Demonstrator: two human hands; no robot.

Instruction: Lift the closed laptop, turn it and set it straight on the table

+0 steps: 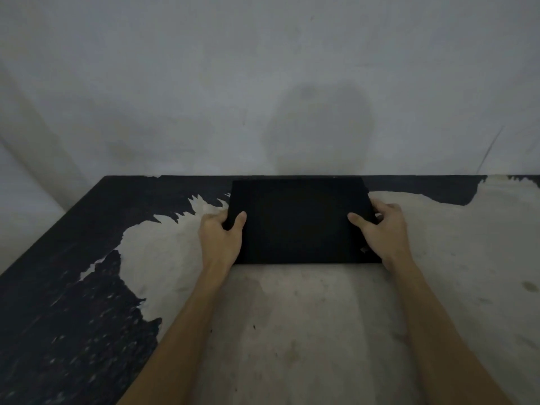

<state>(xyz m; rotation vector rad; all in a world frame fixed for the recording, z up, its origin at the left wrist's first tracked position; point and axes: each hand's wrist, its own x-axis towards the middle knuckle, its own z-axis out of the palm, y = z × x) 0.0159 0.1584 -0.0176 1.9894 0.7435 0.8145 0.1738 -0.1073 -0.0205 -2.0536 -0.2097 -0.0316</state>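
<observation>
Laptop: the closed black laptop (301, 220) sits near the far edge of the surface (306, 331), its edges running about square to that edge; I cannot tell whether it rests or is slightly raised.
Left hand: my left hand (220, 238) grips the laptop's left edge, thumb on the lid.
Right hand: my right hand (382, 232) grips the right edge, thumb on top, fingers curled round the side.
Surface: worn pale, with black coating at the left and far side.
Wall: a grey wall (263, 83) stands right behind.
</observation>
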